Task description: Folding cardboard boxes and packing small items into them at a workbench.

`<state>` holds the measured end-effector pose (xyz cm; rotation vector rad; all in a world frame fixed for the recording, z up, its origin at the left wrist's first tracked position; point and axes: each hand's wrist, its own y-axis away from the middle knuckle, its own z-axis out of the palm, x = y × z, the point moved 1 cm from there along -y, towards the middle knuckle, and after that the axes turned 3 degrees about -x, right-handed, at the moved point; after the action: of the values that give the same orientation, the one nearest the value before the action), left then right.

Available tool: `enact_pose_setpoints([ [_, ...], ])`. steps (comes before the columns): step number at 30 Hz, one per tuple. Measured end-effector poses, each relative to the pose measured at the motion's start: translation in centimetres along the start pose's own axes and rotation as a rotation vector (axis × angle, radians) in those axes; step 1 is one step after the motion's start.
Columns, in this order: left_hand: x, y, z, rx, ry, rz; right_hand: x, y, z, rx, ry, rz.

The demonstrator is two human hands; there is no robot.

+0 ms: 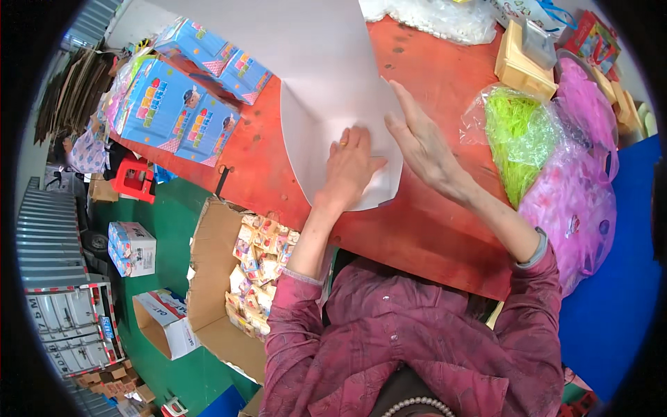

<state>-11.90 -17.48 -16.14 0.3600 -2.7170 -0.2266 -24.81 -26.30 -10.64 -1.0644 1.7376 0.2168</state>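
Observation:
A white cardboard box (301, 128) lies open in front of me on the red tabletop, its tall white flap (319, 35) standing up at the far side. My left hand (351, 169) reaches into the box with fingers spread, its palm down over the inner bottom. Whether the palm presses on the cardboard is hard to tell. Beside the box's right wall is my right hand (427, 149), fingers stretched out and thumb apart, holding nothing. Its fingertips are at or very near the wall's edge.
Blue printed boxes (156, 104) stand at the table's far left. A large carton (208, 278) of small wrapped snacks (257, 271) sits by my left arm. To the right are green shredded filler (511, 132), pink plastic bags (570, 208) and a beige container (521, 66).

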Motion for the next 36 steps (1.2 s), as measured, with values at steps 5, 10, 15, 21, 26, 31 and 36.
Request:
enact_pose_setpoints([
  [5,-1.2,-0.4,1.1,0.061,-0.058,-0.044,-1.0,-0.3,0.4,-0.069,-0.142,0.098],
  [10,-1.7,-0.6,1.6,0.083,-0.054,-0.003,-1.1,-0.8,0.6,-0.065,-0.117,0.110],
  [15,-1.4,-0.3,1.4,0.085,-0.023,-0.001,0.0,-0.1,1.3,-0.053,-0.239,0.090],
  [21,-0.3,2.1,-0.9,0.234,0.081,0.038,-0.6,1.7,0.6,0.011,-0.491,0.272],
  [26,2.1,7.8,-5.7,0.519,0.247,0.114,-1.3,1.2,-1.0,0.003,-0.400,0.306],
  [31,-1.8,8.8,-9.6,0.949,0.457,0.115,0.6,0.7,0.3,0.070,-0.517,0.251],
  [36,-8.3,1.2,-9.5,0.635,1.323,0.130,1.1,-0.7,4.1,-0.068,-0.766,0.169],
])
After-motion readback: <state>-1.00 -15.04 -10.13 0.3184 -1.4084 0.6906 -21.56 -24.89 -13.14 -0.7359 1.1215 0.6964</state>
